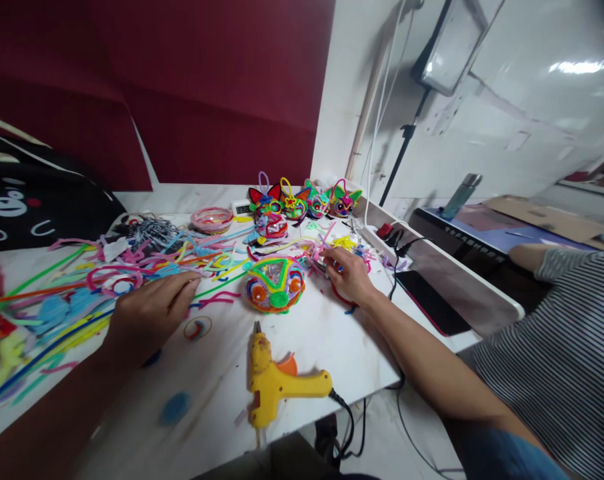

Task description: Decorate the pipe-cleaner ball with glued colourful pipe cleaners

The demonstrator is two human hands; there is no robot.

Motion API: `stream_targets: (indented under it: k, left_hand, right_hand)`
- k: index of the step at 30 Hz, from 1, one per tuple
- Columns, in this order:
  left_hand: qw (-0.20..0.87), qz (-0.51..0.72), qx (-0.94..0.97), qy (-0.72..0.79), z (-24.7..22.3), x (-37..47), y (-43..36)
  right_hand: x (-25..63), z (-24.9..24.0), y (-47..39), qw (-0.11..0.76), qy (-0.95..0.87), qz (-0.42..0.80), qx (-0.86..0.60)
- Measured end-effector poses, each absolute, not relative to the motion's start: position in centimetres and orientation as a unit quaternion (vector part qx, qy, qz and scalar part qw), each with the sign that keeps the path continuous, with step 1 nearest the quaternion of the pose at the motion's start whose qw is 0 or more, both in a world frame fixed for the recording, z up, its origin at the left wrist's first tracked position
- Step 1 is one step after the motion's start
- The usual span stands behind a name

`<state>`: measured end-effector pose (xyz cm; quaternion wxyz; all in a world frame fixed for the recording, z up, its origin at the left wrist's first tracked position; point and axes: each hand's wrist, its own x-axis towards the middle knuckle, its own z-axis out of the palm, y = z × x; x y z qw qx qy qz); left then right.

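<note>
My left hand point(152, 310) is above the left part of the table, its fingers curled and pressed together. Whatever they may hold is too small to make out. My right hand point(351, 275) reaches into a heap of small pipe cleaner pieces point(365, 253), fingertips bent inward among pink bits; their contact is partly hidden. Between my hands sits a colourful pipe cleaner animal head point(275, 285) with orange eyes and a green nose. Closer to me lies a yellow hot glue gun point(277, 383), its nozzle pointing at the head.
Loose pipe cleaners point(82, 293) cover the table's left side. Several finished eared heads point(295, 203) line the wall, near a pink round basket point(211, 219). At right are a black phone point(432, 303), a power strip point(382, 240) and a person in a striped sleeve point(557, 333).
</note>
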<state>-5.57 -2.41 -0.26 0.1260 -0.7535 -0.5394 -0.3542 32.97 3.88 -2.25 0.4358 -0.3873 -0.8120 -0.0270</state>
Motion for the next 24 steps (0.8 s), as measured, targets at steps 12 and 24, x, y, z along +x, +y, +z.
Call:
stream_targets:
  k: [12,24]
  left_hand:
    - [0.047,-0.366,-0.776,-0.511,0.7,-3.1,-2.9]
    - [-0.196,-0.312,-0.798,-0.478,1.4,2.0,-1.8]
  right_hand:
    - [32.8,-1.5,3.9,0.452,-0.810,0.013,-0.375]
    - [31.2,4.6,-7.1,0.296,-0.914,0.160,-0.227]
